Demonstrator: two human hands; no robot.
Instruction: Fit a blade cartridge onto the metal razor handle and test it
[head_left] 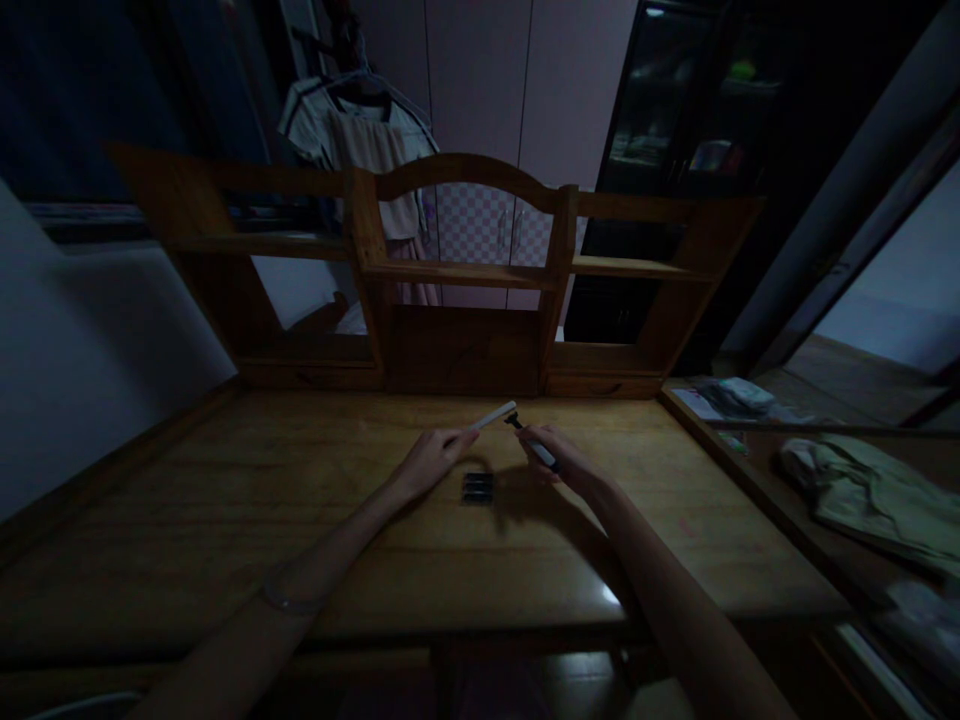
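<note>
Two bare forearms [667, 590] reach in over the desk [247, 500], one clear band [289, 603] around the left. Left hand [433, 460] grips one slim white stick [496, 413]; right hand [561, 456] is closed on one razor-like tool [541, 454], its dark head close by the stick's tip, contact unclear. Just below and between the hands lies one small case [478, 502] holding three dark pieces [478, 488]. Beyond stands one wooden shelf unit [465, 273] with two drawers [604, 386].
</note>
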